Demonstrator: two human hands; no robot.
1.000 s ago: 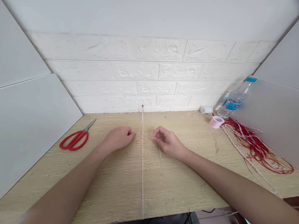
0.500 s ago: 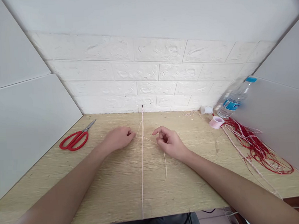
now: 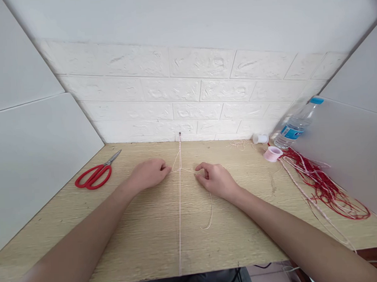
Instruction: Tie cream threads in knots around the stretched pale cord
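A pale pink cord [image 3: 180,217] runs taut from a small hook at the wall down to the table's front edge. Near its upper end, thin cream thread [image 3: 188,170] loops around or across it. My left hand [image 3: 152,173], left of the cord, is closed with the thread coming out at its fingertips. On the other side, my right hand [image 3: 216,178] pinches the thread between thumb and index finger. A loose tail of thread hangs from below the right hand and curls on the tabletop. Whether the loop is knotted I cannot tell.
Red-handled scissors [image 3: 97,173] lie at left. On the right are a pink spool [image 3: 273,154], a white spool [image 3: 260,138], a water bottle [image 3: 296,125] and a heap of red and pink cords [image 3: 323,180]. White panels flank the wooden table [image 3: 133,245].
My right hand has moved slightly right, and its index finger has closed toward the thumb. The thread between the hands is straighter, and its tail has shifted. My left hand stays put.
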